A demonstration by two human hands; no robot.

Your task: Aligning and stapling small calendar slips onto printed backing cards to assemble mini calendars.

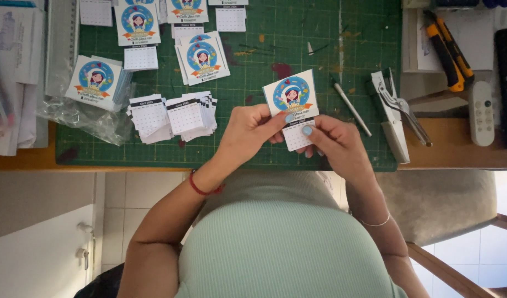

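Both of my hands hold one small white card with a round blue cartoon picture, and a little calendar pad sits at its lower edge. My left hand pinches the card's lower left side with thumb and fingers. On the pad's right side my right hand grips with the thumb on top. The card hovers just above the near part of the green cutting mat.
Stacks of small calendar pads lie left of my hands. More picture cards and a plastic bag with cards lie further left. A pen, a metal hole punch, orange-black cutters and a white remote are at right.
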